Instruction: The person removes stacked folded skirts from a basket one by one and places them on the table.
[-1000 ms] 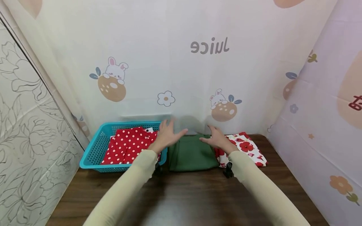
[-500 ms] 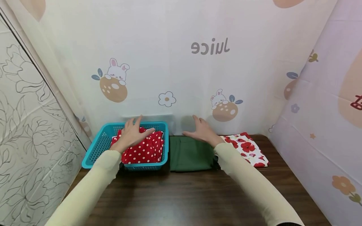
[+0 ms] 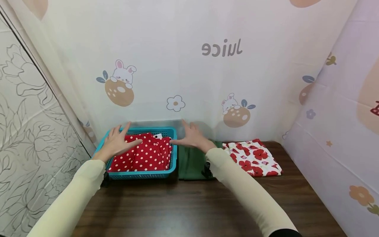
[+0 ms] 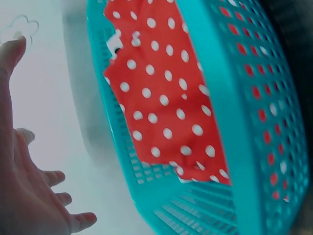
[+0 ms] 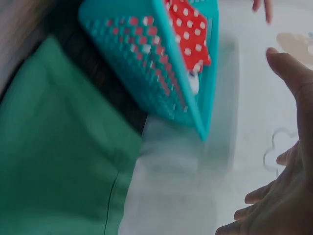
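A blue plastic basket [image 3: 142, 175] stands on the left of the table with a red polka-dot folded cloth [image 3: 148, 154] inside. Above its left end hovers my left hand [image 3: 116, 141], fingers spread and holding nothing. My right hand [image 3: 192, 136] hangs near the basket's right end, over a green folded cloth [image 3: 189, 161], likewise spread and holding nothing. In the left wrist view the hand [image 4: 29, 186] is apart from the basket rim [image 4: 215, 98]. The right wrist view shows its hand [image 5: 283, 191] apart from both basket and green cloth [image 5: 58, 156].
A white folded cloth with red flowers [image 3: 254, 156] lies at the right of the dark wooden table [image 3: 183, 204]. Printed curtains [image 3: 189, 75] hang directly behind the table, and patterned sheets flank it left and right.
Both hands have moved left: the left one from the basket's right end to its left end, the right one from beside the flowered cloth to near the basket. Basket and cloths stay put.
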Available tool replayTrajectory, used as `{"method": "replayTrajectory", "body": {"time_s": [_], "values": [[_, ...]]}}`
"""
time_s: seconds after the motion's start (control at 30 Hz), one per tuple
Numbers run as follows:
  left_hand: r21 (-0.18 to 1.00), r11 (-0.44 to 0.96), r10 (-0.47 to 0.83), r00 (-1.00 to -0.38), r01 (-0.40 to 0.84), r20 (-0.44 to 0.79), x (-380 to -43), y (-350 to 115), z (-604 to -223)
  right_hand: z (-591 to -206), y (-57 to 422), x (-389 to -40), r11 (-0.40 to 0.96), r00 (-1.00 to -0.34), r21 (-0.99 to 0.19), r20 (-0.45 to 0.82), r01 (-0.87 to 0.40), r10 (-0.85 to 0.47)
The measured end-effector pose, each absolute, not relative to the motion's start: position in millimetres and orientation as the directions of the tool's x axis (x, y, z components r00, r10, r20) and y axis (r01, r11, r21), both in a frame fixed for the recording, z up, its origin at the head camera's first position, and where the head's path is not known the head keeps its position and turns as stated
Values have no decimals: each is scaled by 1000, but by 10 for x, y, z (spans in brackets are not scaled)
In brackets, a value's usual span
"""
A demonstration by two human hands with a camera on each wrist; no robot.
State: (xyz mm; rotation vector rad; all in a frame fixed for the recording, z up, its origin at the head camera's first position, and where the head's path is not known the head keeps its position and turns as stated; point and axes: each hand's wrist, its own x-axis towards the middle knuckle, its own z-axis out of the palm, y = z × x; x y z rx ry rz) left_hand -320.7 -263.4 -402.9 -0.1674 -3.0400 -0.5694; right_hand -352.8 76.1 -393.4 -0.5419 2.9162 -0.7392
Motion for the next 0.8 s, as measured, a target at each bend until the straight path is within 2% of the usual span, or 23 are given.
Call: {"method": "replayTrajectory", "body": {"time_s": [0.2,0.33,0.53,0.8], "values": [[351,929,105,-993,116,49,-3173,-2816,-4122,-4000,425,-3481,780,-927,-541,-2,-314,-374],[385,919,88,-996,86,13,-3182,-2899,-4209,-4059,210,-3423,757,-915,-577,-40,-306,-401],[445,895,59,-996,23,-68,-3173,-2997,-4376,-4143,-58,-3317,764,-909,-565,-55,-313,-413],[480,877,36,-993,-24,-116,-3168,-3027,-4543,-4288,-278,-3244,755,-910,-599,-98,-269,-402]]}}
